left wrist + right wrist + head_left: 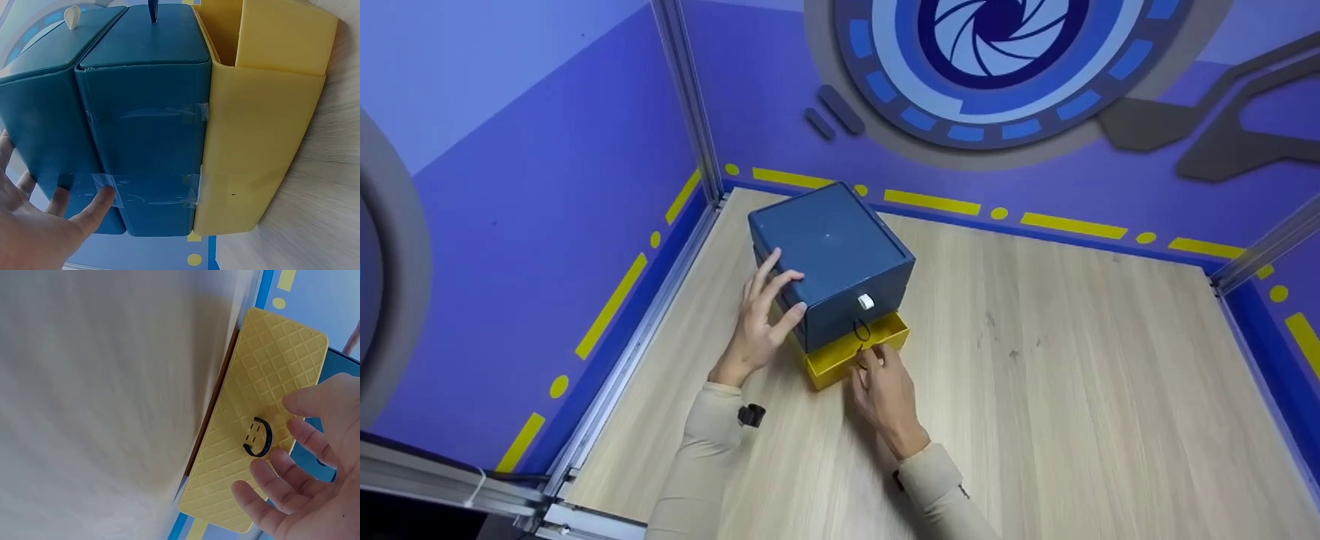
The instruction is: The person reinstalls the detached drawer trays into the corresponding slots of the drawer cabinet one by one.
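Observation:
A stacked drawer unit has dark blue upper tiers (831, 244) and a yellow bottom drawer (826, 373), which is pulled partway out. My left hand (756, 319) rests on the blue unit's left side and top edge with its fingers spread. In the left wrist view, its fingertips touch the side of the top blue tier (50, 129). My right hand (889, 390) is at the front of the yellow drawer. The right wrist view shows its loosely bent fingers beside a black loop handle (269, 439) on the quilted yellow front (264, 377), not round the loop.
A white pull tab (865, 301) is on the top tier, with a dark loop (862, 330) below it. Clear tape (157, 188) joins the tiers' sides. The wooden tabletop (1072, 375) extends to the right; purple walls (585, 172) stand left and behind.

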`<action>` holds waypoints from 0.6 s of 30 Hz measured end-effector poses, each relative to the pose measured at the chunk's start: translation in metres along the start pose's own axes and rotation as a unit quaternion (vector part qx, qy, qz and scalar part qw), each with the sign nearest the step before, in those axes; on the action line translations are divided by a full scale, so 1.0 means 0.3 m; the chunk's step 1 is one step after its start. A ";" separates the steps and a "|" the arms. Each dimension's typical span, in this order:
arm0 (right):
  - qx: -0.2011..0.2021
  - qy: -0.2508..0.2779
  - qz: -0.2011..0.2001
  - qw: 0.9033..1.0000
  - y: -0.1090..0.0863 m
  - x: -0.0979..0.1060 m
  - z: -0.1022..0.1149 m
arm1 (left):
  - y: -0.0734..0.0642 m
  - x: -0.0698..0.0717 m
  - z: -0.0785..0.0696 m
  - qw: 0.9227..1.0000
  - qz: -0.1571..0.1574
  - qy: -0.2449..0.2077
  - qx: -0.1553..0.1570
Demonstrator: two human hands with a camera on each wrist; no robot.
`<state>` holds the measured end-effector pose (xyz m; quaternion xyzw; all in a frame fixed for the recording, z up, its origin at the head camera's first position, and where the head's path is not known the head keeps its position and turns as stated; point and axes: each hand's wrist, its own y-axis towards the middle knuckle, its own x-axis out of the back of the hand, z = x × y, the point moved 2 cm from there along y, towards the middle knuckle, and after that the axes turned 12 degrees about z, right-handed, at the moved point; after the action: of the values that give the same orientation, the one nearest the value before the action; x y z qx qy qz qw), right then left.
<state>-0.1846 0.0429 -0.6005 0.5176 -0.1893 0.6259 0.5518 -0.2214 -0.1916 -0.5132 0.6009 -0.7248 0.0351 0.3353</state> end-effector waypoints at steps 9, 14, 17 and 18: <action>-0.003 0.005 0.015 1.000 0.017 -0.002 0.000 | 0.003 0.001 -0.003 1.000 0.004 0.003 0.004; 0.004 -0.007 0.006 1.000 0.026 -0.010 0.002 | 0.003 0.003 -0.002 1.000 0.005 0.004 0.005; 0.003 -0.011 0.002 1.000 0.033 -0.015 0.006 | 0.002 0.002 -0.001 1.000 0.003 0.002 0.006; 0.002 -0.013 0.002 1.000 0.034 -0.017 0.007 | 0.002 0.002 -0.001 1.000 0.003 0.002 0.006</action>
<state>-0.1936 0.0354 -0.6008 0.5265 -0.1963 0.6204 0.5471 -0.2219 -0.1919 -0.5123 0.6009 -0.7256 0.0418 0.3327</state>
